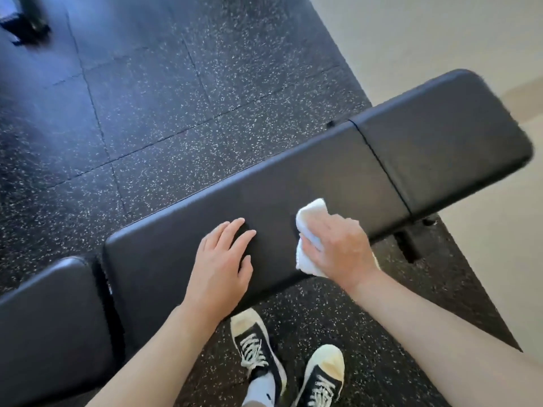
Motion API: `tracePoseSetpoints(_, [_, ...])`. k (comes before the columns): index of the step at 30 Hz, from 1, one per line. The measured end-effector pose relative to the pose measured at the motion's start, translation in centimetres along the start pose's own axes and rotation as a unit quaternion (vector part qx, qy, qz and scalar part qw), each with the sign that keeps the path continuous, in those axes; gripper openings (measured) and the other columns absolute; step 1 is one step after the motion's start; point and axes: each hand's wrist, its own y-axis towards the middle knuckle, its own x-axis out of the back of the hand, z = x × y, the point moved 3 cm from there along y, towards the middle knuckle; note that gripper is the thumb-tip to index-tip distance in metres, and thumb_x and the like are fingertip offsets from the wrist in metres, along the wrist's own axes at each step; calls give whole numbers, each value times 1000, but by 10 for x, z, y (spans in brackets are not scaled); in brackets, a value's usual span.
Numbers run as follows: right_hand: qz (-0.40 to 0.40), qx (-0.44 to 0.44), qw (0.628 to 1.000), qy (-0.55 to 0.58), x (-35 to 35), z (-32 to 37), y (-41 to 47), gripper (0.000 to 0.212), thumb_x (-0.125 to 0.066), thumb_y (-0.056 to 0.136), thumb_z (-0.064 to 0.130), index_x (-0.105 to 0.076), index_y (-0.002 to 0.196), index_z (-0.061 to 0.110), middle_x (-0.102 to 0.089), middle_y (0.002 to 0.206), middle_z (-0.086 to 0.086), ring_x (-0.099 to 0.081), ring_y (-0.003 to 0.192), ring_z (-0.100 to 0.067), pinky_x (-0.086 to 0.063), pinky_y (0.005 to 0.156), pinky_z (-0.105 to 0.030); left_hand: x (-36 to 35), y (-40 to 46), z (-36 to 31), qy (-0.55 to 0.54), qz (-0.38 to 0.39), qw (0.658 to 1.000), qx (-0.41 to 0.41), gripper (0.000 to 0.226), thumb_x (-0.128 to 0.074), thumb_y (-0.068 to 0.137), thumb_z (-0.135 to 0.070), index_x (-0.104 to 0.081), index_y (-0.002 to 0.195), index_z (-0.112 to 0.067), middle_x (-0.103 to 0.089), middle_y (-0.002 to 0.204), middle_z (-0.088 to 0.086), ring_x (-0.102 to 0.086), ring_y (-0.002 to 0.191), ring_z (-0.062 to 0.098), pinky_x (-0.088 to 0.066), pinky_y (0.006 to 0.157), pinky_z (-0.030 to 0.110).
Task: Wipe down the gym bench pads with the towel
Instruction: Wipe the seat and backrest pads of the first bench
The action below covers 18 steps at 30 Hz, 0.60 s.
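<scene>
A black padded gym bench [293, 183] was seen running diagonally across the view, from lower left to upper right, set on dark rubber floor tiles [147, 98] flecked with pale specks. Three pad sections were noted: a long middle pad [182, 251], a shorter pad [440, 136] at the upper right, divided from it by a thin seam, and a third pad [50, 327] at the lower left, divided from the middle one by a wider gap. A white towel [311, 214] was found bunched on the middle pad, toward its right end and near its closer edge. The towel was gripped and pressed down by the right hand [338, 248], fingers curled over the cloth, with folds showing past the fingertips and below the palm. The left hand [223, 262] was laid flat on the same pad, palm down, fingers spread and holding nothing, a little apart from the towel. Both forearms were bare. Below the bench, a pair of black lace-up sneakers [258, 348] with pale toe caps was seen on the rubber floor. Part of the bench's dark frame [408, 245] was visible beneath the right end of the middle pad. A pale floor [440, 39] lay beyond the tiles at upper right. A blurred dark object [26, 22] was noted at the top left corner; it could not be identified.
</scene>
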Motion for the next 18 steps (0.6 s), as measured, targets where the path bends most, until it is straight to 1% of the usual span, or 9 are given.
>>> tracePoseSetpoints(3, [-11,135,991,13,11,-14,-9,26,-64,84,24,-59,110,19,-50,101,-3,-48,54,-24,-40,45,-36,-4,10,-26,-3,21,999,-42,48,-59,94,-25,-64,142,-20,-50,159,1,-45,144,29,-43,117,52])
tracePoseSetpoints(5, [9,163,986,15,1,-41,-2,25,-63,87,29,-63,111,21,-61,105,-3,-53,59,-25,-42,48,-37,-8,19,-32,7,38,997,-67,49,-57,94,-26,-63,143,-21,-48,159,1,-45,144,29,-43,116,52])
tracePoseSetpoints(7, [24,33,999,0,-9,-70,13,30,-49,89,28,-60,116,19,-64,108,-6,-57,64,-30,-46,55,-40,-11,29,-31,21,35,995,-89,49,-57,93,-24,-63,142,-20,-49,158,2,-46,142,30,-43,115,53])
tracePoseSetpoints(9, [-6,-161,987,-7,-9,-83,21,28,-40,83,24,-56,104,17,-61,88,-7,-48,57,-30,-45,52,-37,-13,41,-29,30,30,992,-116,49,-58,93,-23,-62,142,-20,-49,158,3,-46,142,32,-42,117,52])
tracePoseSetpoints(10, [-37,-227,973,-15,-7,-80,21,21,-42,79,25,-53,95,18,-55,74,-5,-40,52,-30,-40,49,-33,-14,48,-29,31,31,991,-129,49,-58,93,-23,-61,143,-20,-49,158,3,-46,142,32,-40,118,52])
tracePoseSetpoints(11, [-51,-263,963,-26,-4,-69,20,14,-45,78,26,-50,90,21,-50,68,-2,-35,50,-29,-32,50,-30,-14,55,-29,33,34,989,-141,50,-57,94,-24,-61,143,-20,-48,158,3,-45,142,32,-39,119,52])
tracePoseSetpoints(13, [-65,-282,957,-12,-2,-37,10,8,-52,82,29,-52,87,23,-51,73,0,-41,53,-29,-26,54,-32,-12,69,-31,38,49,984,-164,51,-56,94,-25,-59,145,-20,-47,160,2,-43,144,32,-37,121,51])
tracePoseSetpoints(16, [-73,-247,963,82,-4,10,-20,15,-67,87,32,-62,84,18,-56,78,-2,-52,64,-28,-37,57,-39,-12,90,-40,62,72,969,-228,54,-58,92,-23,-58,146,-19,-47,159,3,-43,144,31,-39,119,51])
tracePoseSetpoints(18, [-66,-244,961,116,-2,22,-38,19,-67,89,35,-65,86,17,-58,81,0,-54,69,-27,-41,60,-41,-13,103,-46,76,86,959,-261,54,-56,92,-24,-58,146,-19,-48,158,4,-44,143,30,-41,117,52])
